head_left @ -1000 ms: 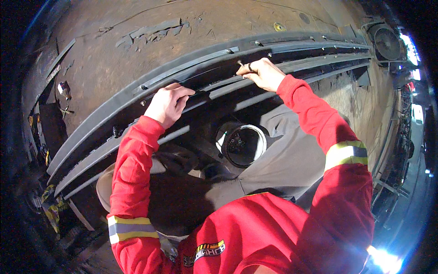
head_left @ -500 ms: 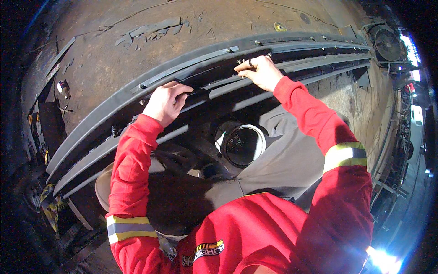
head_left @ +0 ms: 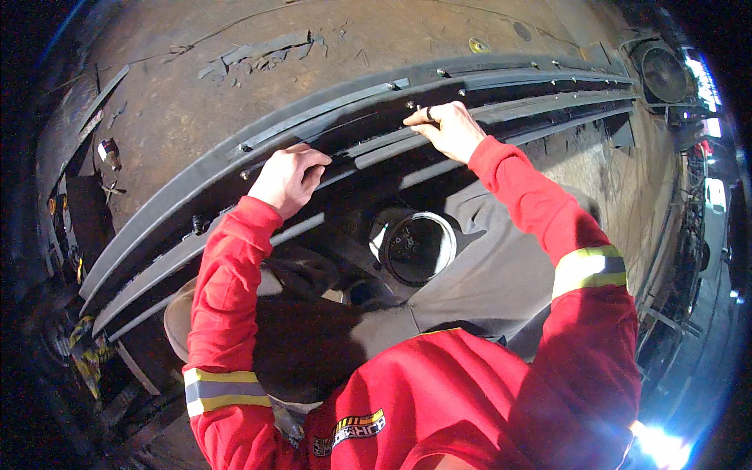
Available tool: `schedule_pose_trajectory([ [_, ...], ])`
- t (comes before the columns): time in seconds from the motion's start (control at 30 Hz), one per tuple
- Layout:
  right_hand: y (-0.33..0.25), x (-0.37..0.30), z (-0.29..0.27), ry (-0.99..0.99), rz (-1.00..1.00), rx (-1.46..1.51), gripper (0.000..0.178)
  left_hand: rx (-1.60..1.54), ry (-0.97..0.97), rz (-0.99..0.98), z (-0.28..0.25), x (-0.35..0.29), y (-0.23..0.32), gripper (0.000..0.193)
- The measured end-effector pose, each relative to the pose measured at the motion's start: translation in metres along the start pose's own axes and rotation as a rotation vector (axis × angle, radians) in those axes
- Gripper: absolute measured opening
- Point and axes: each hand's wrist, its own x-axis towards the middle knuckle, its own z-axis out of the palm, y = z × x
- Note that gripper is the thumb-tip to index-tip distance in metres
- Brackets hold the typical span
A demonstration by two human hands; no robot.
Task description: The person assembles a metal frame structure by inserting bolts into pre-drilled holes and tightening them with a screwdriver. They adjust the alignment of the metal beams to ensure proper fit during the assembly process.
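Long dark metal strips (head_left: 313,107) with a row of bolts (head_left: 392,87) run in an arc across the view, bent by the lens. My left hand (head_left: 288,178) is closed at the inner strips, thumb and forefinger together; what lies between them is too small to make out. Farther right, my right hand (head_left: 450,129) pinches at the edge of a black band (head_left: 368,125) between the strips, just below a bolt (head_left: 410,105). Its fingertips hide whatever they grip. A dark ring circles one finger of that hand.
A round container with a pale rim (head_left: 453,244) stands between my legs. Flaked scraps (head_left: 266,53) and a small bottle-like item (head_left: 110,154) lie on the brown surface beyond the strips. At the far right is a round fan-like unit (head_left: 666,72). A bright light glares at lower right.
Both hands have shifted only slightly: the left a little to the right, the right slightly lower. Each stays closed at the strips.
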Motion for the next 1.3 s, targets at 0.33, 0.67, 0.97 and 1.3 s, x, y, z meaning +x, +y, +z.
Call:
schedule_pose_trajectory([
  [0.33,0.005,0.003,0.0,-0.015,-0.108,-0.108,0.016,0.024,0.002,0.032,-0.001,0.0,-0.001,0.015],
  [0.67,0.008,0.005,0.001,0.036,0.192,0.101,0.027,0.034,0.023,0.016,0.004,0.0,0.0,0.017],
  [0.97,0.006,0.01,-0.007,-0.038,0.194,-0.003,0.024,0.002,0.066,0.003,-0.001,0.002,0.0,0.014],
  [1.3,0.018,0.002,-0.007,-0.042,0.074,0.159,0.018,-0.011,0.045,0.002,-0.001,0.002,-0.002,0.015],
])
